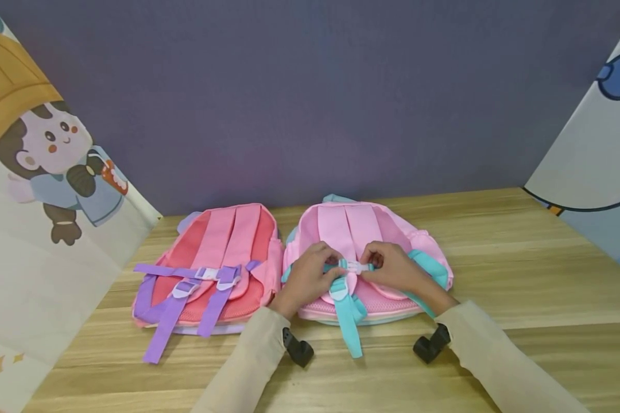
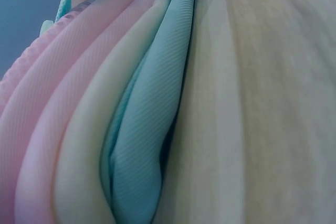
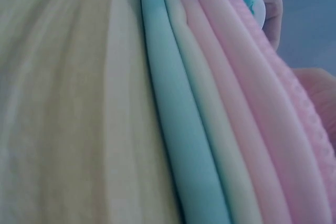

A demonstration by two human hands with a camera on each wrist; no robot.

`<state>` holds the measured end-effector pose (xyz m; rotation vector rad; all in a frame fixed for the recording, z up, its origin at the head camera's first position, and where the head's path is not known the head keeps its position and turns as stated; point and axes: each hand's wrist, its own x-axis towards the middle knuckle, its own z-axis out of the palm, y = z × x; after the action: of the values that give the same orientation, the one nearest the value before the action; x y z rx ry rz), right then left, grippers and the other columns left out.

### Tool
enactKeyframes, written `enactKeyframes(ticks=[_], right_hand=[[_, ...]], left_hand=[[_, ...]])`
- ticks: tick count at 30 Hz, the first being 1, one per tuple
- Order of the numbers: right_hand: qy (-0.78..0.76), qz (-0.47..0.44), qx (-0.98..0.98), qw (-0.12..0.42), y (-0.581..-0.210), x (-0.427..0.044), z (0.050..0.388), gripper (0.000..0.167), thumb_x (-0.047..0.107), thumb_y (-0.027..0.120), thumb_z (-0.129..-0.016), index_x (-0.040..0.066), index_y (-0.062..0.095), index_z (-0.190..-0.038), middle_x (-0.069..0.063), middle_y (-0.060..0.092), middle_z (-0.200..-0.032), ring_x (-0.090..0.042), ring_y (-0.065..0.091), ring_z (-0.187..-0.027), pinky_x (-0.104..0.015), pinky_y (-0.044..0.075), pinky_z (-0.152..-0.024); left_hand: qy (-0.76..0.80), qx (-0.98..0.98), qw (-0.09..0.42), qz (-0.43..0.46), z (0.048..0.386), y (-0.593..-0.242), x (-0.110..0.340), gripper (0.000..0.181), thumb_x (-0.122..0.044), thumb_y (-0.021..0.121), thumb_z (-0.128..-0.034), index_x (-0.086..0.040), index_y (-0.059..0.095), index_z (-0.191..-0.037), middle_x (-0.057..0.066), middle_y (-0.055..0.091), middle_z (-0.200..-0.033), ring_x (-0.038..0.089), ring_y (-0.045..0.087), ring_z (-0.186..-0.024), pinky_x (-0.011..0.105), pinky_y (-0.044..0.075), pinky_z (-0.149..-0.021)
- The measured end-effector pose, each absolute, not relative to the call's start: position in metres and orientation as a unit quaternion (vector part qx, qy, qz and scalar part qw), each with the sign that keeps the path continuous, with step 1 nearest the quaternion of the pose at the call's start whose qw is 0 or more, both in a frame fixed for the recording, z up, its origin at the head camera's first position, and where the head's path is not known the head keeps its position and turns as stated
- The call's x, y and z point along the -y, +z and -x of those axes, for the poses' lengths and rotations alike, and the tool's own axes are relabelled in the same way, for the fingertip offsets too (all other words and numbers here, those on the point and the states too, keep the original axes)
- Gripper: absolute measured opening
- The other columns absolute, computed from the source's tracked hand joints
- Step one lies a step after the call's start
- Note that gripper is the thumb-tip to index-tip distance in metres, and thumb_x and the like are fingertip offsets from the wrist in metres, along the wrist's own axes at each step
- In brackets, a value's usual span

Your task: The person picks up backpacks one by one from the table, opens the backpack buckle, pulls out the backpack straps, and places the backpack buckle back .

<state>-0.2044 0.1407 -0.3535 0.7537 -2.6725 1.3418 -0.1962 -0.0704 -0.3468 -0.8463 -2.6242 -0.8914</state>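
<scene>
A light pink backpack [image 1: 361,221] lies back side up, with teal straps. Across its middle is a white side-release buckle [image 1: 355,267]. My left hand [image 1: 310,274] pinches the buckle's left end beside the teal webbing. At its right end, my right hand [image 1: 395,267] holds the buckle between thumb and curled fingers. A loose teal strap tail [image 1: 348,324] hangs below through a white slider. Both wrist views mostly show the backpack's layered edge [image 2: 89,108]; part of a hand [image 3: 318,93] appears at the right wrist view's right edge.
A coral pink backpack [image 1: 266,235] with purple straps [image 1: 162,332] lies to the left, its white buckle [image 1: 206,273] across the middle. Both bags rest on a wood-grain table [image 1: 537,275]. A dark grey-blue panel [image 1: 341,103] stands behind, with cartoon-printed sheets at both sides.
</scene>
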Motion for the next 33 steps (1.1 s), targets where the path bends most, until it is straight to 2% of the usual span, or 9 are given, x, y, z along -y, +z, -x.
enactKeyframes(ticks=[6,10,13,17,22,24,29,33], right_hand=[[0.412,-0.253,0.875,0.023,-0.354,-0.141,0.204,0.022,0.007,0.073,-0.078,0.008,0.061,-0.096,-0.002,0.058,-0.086,-0.014,0.051,-0.078,-0.024,0.045,-0.072],[0.418,-0.267,0.868,0.021,-0.353,-0.140,0.204,0.030,0.007,0.071,-0.080,0.006,0.060,-0.107,-0.003,0.061,-0.094,-0.015,0.054,-0.086,-0.029,0.047,-0.080],[0.427,-0.275,0.861,0.024,-0.352,-0.139,0.203,0.034,0.014,0.074,-0.081,0.006,0.061,-0.111,-0.004,0.063,-0.098,-0.016,0.057,-0.090,-0.035,0.049,-0.084],[0.417,-0.290,0.860,0.044,-0.350,-0.138,0.202,0.035,0.018,0.077,-0.079,0.007,0.064,-0.109,-0.003,0.064,-0.096,-0.016,0.059,-0.090,-0.036,0.051,-0.083],[0.385,-0.309,0.866,0.079,-0.342,-0.133,0.201,0.031,0.011,0.077,-0.076,0.005,0.066,-0.105,-0.002,0.066,-0.092,-0.015,0.061,-0.087,-0.036,0.053,-0.081],[0.375,-0.308,0.870,0.085,-0.338,-0.129,0.199,0.030,0.013,0.078,-0.077,0.005,0.066,-0.103,-0.002,0.067,-0.091,-0.015,0.062,-0.085,-0.035,0.053,-0.080],[0.363,-0.289,0.883,0.074,-0.335,-0.122,0.198,0.029,0.023,0.079,-0.078,0.008,0.068,-0.099,0.001,0.067,-0.087,-0.012,0.061,-0.082,-0.032,0.052,-0.077],[0.351,-0.290,0.888,0.066,-0.337,-0.121,0.198,0.027,0.022,0.077,-0.080,0.007,0.067,-0.100,0.001,0.066,-0.087,-0.012,0.060,-0.082,-0.031,0.051,-0.076]], left_hand=[[-0.301,0.904,0.114,0.281,0.196,-0.347,0.070,0.022,-0.025,0.073,-0.0840,-0.008,0.069,-0.098,0.001,0.062,-0.094,0.015,0.058,-0.092,0.029,0.049,-0.081],[-0.295,0.909,0.104,0.277,0.195,-0.347,0.070,0.023,-0.026,0.072,-0.0845,-0.009,0.069,-0.100,0.001,0.062,-0.095,0.015,0.057,-0.092,0.029,0.049,-0.081],[-0.290,0.911,0.100,0.274,0.194,-0.346,0.070,0.024,-0.027,0.072,-0.0850,-0.010,0.069,-0.101,0.000,0.061,-0.095,0.014,0.057,-0.092,0.028,0.049,-0.081],[-0.290,0.909,0.101,0.282,0.195,-0.346,0.070,0.025,-0.027,0.071,-0.0855,-0.009,0.069,-0.102,0.001,0.061,-0.096,0.014,0.057,-0.093,0.028,0.049,-0.081],[-0.289,0.909,0.105,0.282,0.195,-0.344,0.069,0.025,-0.027,0.071,-0.0853,-0.008,0.070,-0.102,0.001,0.061,-0.096,0.014,0.058,-0.093,0.028,0.050,-0.081],[-0.290,0.908,0.106,0.282,0.195,-0.344,0.069,0.025,-0.026,0.071,-0.0851,-0.008,0.070,-0.101,0.002,0.062,-0.096,0.014,0.058,-0.093,0.028,0.050,-0.081],[-0.294,0.905,0.110,0.286,0.195,-0.344,0.070,0.024,-0.024,0.072,-0.0849,-0.008,0.070,-0.102,0.002,0.062,-0.096,0.015,0.058,-0.094,0.028,0.050,-0.081],[-0.293,0.906,0.109,0.286,0.196,-0.344,0.070,0.024,-0.025,0.072,-0.0848,-0.008,0.070,-0.102,0.001,0.062,-0.096,0.015,0.058,-0.094,0.028,0.050,-0.081]])
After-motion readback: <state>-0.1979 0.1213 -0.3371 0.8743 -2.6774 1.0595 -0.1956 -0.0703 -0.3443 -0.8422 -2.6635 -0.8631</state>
